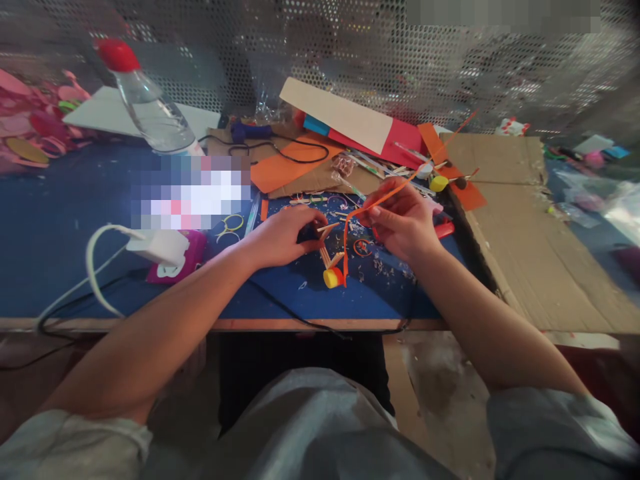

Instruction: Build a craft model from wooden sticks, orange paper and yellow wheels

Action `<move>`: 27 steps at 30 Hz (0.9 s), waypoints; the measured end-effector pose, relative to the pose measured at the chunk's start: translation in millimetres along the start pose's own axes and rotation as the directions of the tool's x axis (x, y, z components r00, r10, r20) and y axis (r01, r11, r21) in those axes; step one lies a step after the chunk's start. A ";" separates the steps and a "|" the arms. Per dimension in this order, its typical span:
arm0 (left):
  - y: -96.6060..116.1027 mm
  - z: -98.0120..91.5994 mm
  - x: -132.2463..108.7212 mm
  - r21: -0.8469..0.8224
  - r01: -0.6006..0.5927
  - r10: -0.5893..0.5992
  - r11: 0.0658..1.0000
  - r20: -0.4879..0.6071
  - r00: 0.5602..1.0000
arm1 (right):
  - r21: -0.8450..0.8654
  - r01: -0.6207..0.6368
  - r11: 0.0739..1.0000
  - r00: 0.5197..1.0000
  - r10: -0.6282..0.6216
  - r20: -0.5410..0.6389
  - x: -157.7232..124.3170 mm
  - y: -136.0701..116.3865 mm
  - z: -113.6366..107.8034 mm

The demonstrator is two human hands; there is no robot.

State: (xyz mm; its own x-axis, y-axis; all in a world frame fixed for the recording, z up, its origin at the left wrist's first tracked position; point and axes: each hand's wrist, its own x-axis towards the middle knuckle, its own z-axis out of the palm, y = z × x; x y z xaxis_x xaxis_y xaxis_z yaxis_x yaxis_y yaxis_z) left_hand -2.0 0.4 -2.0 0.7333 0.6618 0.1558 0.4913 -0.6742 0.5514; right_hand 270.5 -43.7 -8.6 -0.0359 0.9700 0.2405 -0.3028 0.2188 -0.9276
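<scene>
Well, from my remote seat I see both hands working close together over the blue counter [55, 227]. The left hand [283, 237] has its grip closed on a small stick frame [329, 229], with the upper sticks pinched between thumb and fingers. The lower end of the frame carries a yellow cap [331, 277], which rests on the counter. The right hand [400, 223] has its grip closed on a long orange strip [345, 250]. From these fingers one part of the strip bends down and ends just beside the yellow cap, and the other part goes up to the right, over the clutter. Wood shavings lie on the counter around the cap. A white charger [157, 245] with its cable lies left of the left hand. Behind it stands a tilted water bottle [150, 110], and a cardboard sheet [525, 227] is to the right.
</scene>
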 end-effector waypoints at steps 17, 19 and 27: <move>6.6 3.3 -2.5 -0.014 0.008 -0.009 1.000 -0.061 0.998 | -0.275 0.206 0.939 0.972 -0.164 0.170 -8.4 -0.1 5.5; 7.8 -0.2 -5.6 -0.015 -0.028 0.027 0.999 -0.080 0.996 | -0.336 0.251 0.908 0.963 -0.201 0.178 -9.8 -2.0 5.2; 13.2 -7.2 -9.5 -0.079 -0.110 0.097 0.991 -0.153 0.984 | -0.479 0.283 0.831 0.957 -0.212 0.197 -11.9 0.2 7.5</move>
State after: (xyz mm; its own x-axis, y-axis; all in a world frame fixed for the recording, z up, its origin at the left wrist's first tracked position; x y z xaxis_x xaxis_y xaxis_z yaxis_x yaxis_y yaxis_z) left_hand -5.9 -12.4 9.7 0.6972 0.6356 0.3316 0.3690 -0.7147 0.5941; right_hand 263.7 -56.1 -9.5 -0.1578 0.8612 0.4832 0.1942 0.5068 -0.8399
